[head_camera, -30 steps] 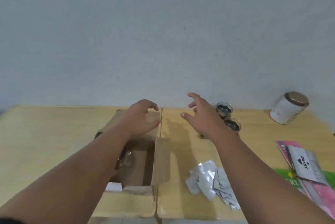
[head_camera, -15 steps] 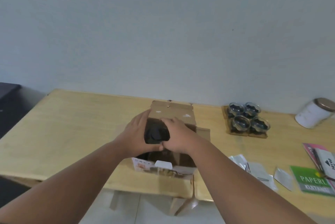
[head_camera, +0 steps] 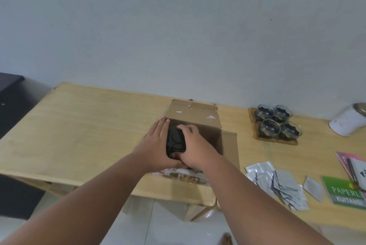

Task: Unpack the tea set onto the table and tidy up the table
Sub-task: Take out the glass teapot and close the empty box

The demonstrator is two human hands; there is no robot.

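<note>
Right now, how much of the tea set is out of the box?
Done: four glass cups sit on a wooden tray. In hand: the left hand and right hand grip a black piece inside the open box, not lifted out yet. Left: that piece, plus tidying the silver packets and booklets scattered on the table.

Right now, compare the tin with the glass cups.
The tin is white, opaque and lidded; the cups are clear glass, dark inside, open-topped. The tin is one, directly on the table; the cups are four, on a wooden tray. Both are by the wall.
</note>
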